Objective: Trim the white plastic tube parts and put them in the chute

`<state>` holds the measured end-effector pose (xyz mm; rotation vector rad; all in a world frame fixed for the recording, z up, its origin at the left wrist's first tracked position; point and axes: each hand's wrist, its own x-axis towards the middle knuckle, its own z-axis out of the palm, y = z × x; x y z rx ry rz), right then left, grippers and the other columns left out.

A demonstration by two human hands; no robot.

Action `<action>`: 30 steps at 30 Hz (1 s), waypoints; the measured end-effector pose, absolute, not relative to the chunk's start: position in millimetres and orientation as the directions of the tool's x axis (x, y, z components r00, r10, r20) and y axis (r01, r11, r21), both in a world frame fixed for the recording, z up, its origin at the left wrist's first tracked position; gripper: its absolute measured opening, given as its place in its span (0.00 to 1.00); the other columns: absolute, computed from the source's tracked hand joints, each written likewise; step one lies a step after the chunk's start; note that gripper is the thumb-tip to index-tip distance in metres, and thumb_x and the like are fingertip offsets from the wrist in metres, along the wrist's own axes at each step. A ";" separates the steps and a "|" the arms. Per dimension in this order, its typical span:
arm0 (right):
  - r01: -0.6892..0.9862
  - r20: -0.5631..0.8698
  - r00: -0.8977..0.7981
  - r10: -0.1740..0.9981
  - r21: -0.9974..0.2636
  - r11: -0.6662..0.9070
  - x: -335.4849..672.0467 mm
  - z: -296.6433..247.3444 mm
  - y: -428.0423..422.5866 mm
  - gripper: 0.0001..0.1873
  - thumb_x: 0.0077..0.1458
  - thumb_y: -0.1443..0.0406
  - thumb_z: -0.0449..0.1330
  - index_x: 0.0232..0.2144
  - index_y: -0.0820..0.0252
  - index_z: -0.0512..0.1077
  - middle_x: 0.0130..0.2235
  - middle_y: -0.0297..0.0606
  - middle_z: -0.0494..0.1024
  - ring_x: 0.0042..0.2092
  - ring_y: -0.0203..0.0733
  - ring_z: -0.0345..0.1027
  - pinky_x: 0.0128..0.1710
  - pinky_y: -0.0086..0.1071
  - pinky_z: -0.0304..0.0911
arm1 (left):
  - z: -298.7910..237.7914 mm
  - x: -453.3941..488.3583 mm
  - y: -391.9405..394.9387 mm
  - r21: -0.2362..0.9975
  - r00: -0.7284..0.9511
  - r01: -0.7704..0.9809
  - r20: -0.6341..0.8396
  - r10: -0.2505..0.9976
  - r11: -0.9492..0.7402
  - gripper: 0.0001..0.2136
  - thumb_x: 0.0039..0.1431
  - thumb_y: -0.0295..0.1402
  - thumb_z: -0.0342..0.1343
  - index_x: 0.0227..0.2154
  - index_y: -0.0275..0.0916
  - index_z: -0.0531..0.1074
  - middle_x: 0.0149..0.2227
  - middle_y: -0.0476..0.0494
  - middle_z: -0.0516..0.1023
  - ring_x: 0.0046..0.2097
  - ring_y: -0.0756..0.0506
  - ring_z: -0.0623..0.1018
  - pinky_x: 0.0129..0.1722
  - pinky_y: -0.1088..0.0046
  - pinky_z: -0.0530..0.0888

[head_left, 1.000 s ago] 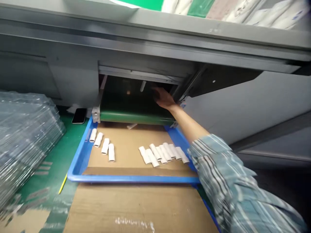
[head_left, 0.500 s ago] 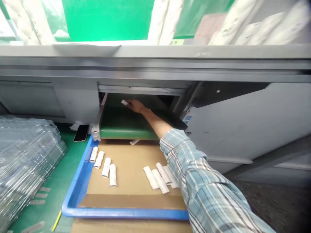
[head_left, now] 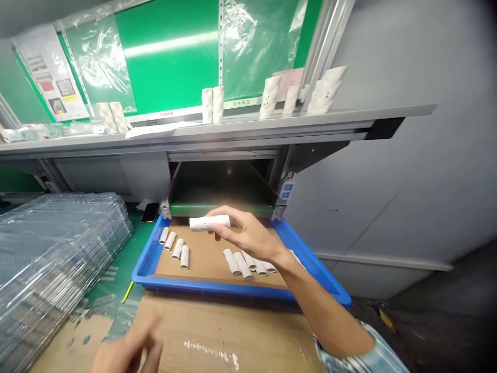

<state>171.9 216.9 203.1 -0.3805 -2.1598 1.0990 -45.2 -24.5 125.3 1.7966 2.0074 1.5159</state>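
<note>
My right hand (head_left: 248, 233) is closed on a white tube (head_left: 207, 223) with dark printed marks, held nearly level above the blue tray (head_left: 217, 290). Thumb and fingers pinch its right part. My left hand (head_left: 130, 347) is at the bottom left over the brown cardboard (head_left: 217, 331), somewhat blurred, with its index finger stretched out and nothing seen in it. Inside the tray, on a cardboard sheet (head_left: 205, 259), several similar tubes (head_left: 185, 257) lie in a slanting row at the left. Another group of tubes (head_left: 243, 266) lies at the right, partly hidden by my right forearm.
Behind the tray is a dark green conveyor belt (head_left: 221, 189) in an opening. A shelf (head_left: 240, 129) crosses above, bearing upright white tubes (head_left: 269, 97). Stacked clear plastic trays (head_left: 66, 243) stand left, near a phone (head_left: 149, 212). A power strip (head_left: 286, 190) hangs right.
My right hand has come back from over the belt, bringing the white tube above the tray. My left hand has entered at the bottom left. The view has tilted up, showing more of the shelf.
</note>
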 end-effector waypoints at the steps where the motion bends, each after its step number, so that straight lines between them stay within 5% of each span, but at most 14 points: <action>1: -0.101 0.448 -0.711 0.542 -0.828 0.552 180.7 201.7 205.7 0.17 0.68 0.52 0.65 0.49 0.58 0.78 0.38 0.37 0.84 0.36 0.42 0.79 0.39 0.35 0.74 | 133.0 -39.3 -17.0 0.664 -0.303 0.725 0.543 0.784 -0.180 0.25 0.67 0.46 0.66 0.66 0.61 0.72 0.41 0.47 0.83 0.35 0.42 0.81 0.28 0.67 0.80; 3: -0.182 0.470 -0.681 0.561 -0.851 0.492 194.1 198.2 187.5 0.19 0.68 0.50 0.66 0.49 0.58 0.79 0.36 0.37 0.84 0.34 0.41 0.79 0.38 0.35 0.74 | 149.6 -28.0 10.3 0.661 -0.233 0.708 0.553 0.800 -0.251 0.36 0.68 0.43 0.65 0.74 0.62 0.58 0.33 0.54 0.81 0.23 0.48 0.71 0.23 0.72 0.75; 5: -0.232 0.478 -0.666 0.572 -0.862 0.451 203.1 194.6 176.0 0.20 0.67 0.49 0.67 0.49 0.58 0.79 0.34 0.37 0.84 0.33 0.40 0.78 0.36 0.34 0.73 | 164.9 -15.8 44.6 0.706 -0.109 0.596 0.544 0.832 -0.383 0.39 0.67 0.41 0.67 0.76 0.55 0.55 0.38 0.51 0.82 0.22 0.52 0.67 0.22 0.76 0.71; 10: -0.269 0.462 -0.599 0.655 -0.886 0.378 216.7 190.1 175.8 0.24 0.62 0.47 0.72 0.50 0.57 0.79 0.36 0.37 0.85 0.34 0.42 0.81 0.34 0.33 0.74 | 179.6 11.8 101.7 0.738 -0.023 0.417 0.593 0.805 -0.531 0.15 0.71 0.43 0.64 0.56 0.46 0.79 0.40 0.46 0.82 0.30 0.50 0.74 0.27 0.78 0.71; 20: -0.191 0.432 -0.524 0.734 -0.900 0.393 227.8 189.3 195.0 0.23 0.56 0.49 0.76 0.48 0.55 0.82 0.40 0.37 0.88 0.37 0.45 0.85 0.41 0.36 0.80 | 167.5 21.5 128.2 0.738 -0.058 0.355 0.630 0.775 -0.574 0.13 0.69 0.41 0.67 0.53 0.47 0.81 0.43 0.48 0.84 0.29 0.52 0.74 0.26 0.80 0.71; 26: -0.167 0.444 -0.520 0.730 -0.891 0.422 219.7 182.0 198.6 0.24 0.54 0.48 0.78 0.47 0.52 0.84 0.42 0.36 0.88 0.40 0.46 0.85 0.45 0.37 0.81 | 168.1 16.7 132.6 0.727 -0.048 0.332 0.649 0.759 -0.601 0.11 0.69 0.41 0.67 0.50 0.46 0.82 0.47 0.45 0.86 0.38 0.47 0.84 0.33 0.78 0.79; 30: -0.148 0.452 -0.537 0.712 -0.882 0.448 217.8 177.4 199.9 0.23 0.62 0.51 0.72 0.55 0.50 0.81 0.47 0.37 0.88 0.45 0.47 0.85 0.49 0.39 0.81 | 166.7 13.1 136.0 0.689 -0.051 0.326 0.696 0.716 -0.647 0.11 0.69 0.39 0.68 0.52 0.49 0.82 0.49 0.47 0.87 0.46 0.46 0.86 0.42 0.78 0.82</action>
